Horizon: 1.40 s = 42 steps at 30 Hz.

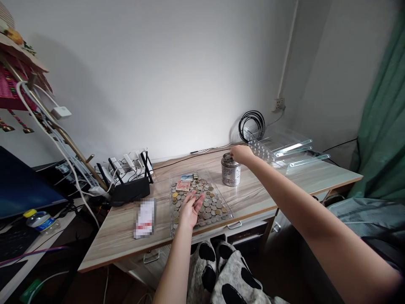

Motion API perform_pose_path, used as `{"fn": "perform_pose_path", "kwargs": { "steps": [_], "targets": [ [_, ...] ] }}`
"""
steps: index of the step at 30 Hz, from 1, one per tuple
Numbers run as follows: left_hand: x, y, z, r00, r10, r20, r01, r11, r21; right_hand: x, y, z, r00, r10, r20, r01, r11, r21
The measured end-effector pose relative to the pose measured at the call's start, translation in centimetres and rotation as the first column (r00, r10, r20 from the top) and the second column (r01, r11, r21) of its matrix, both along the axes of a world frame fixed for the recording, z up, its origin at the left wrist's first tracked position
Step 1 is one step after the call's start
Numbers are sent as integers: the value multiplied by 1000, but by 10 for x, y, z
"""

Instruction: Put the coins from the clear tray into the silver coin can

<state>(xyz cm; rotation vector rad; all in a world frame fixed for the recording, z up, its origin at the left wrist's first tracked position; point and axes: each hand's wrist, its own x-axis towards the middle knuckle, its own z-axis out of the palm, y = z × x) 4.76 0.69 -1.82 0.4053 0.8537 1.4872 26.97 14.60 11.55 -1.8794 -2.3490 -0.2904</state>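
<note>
A clear shallow tray (230, 216) lies on the desk, covered with many silver and some gold coins (210, 202). Near its back edge are a reddish banknote (182, 185), a bluish note (186, 177) and a small folded note (195, 175). Above the coins hovers my left hand (190, 210), palm turned up, fingers apart, with nothing visible in it. A round patterned tin (230, 174) stands upright to the right of the tray. My right hand (241, 154) is at the tin's top, fingers bent and closed over the rim; whatever they pinch is hidden.
Left of the tray lies a blurred white paper packet (145, 218). Behind it stand a black router (131, 191) and cables. Clear acrylic shelves (284, 147) and a coiled black cable (252, 125) occupy the right back. A capped bottle (41, 221) sits far left.
</note>
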Motion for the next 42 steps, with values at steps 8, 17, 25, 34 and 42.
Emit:
{"fn": "perform_pose_path", "kwargs": {
  "steps": [8,17,25,34,42],
  "targets": [
    [0,5,2,990,-6,144,16,997,-69,-80,-93,-62,758,586,-286,-610,792,7],
    [-9,7,12,977,27,214,-3,994,-110,-99,-76,-93,810,485,-330,-534,842,-74],
    [-39,62,59,990,-34,136,41,998,-56,-116,-58,-106,797,585,-151,-599,734,-320],
    [-54,115,49,961,-248,-121,253,967,24,-112,-50,-121,801,524,-290,-597,741,-308],
    [-61,119,37,962,-212,-173,219,976,20,-96,-51,-109,720,539,-438,-634,767,-98]
  ]
}}
